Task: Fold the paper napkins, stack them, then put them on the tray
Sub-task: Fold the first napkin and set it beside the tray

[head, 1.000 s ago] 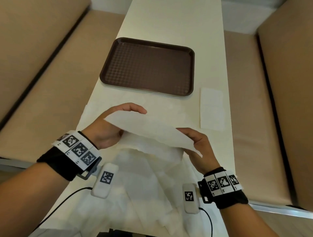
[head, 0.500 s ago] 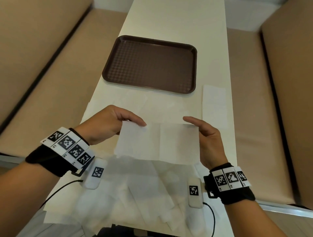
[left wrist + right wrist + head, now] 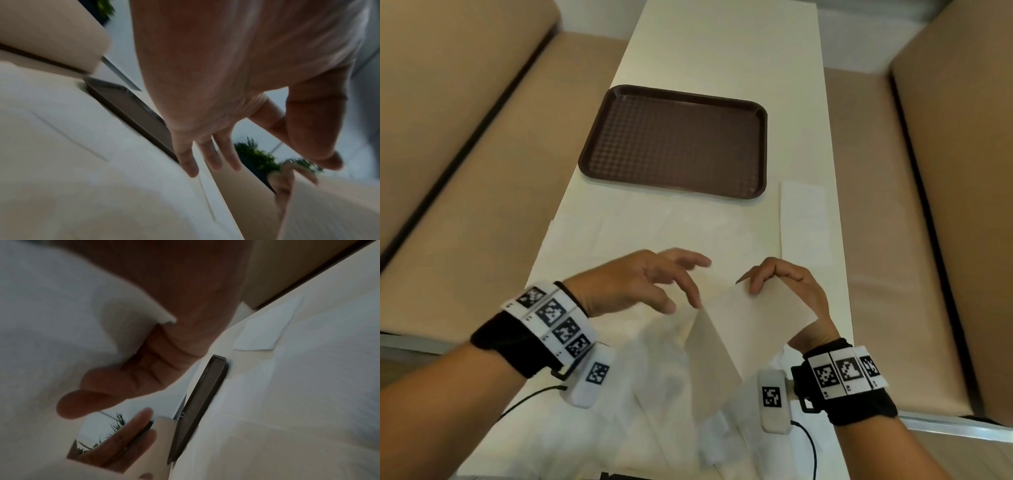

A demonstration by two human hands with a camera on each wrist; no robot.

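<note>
table: long, cream
tray: 12 o'clock
folded napkin: 2 o'clock
loose napkins: 6 o'clock

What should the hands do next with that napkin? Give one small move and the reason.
Probably bring the left hand back to the napkin and press its crease flat. The right hand alone pinches the sheet, which hangs half folded above the loose napkins, the left hand's fingers spread free. The tray holds nothing yet.
</note>
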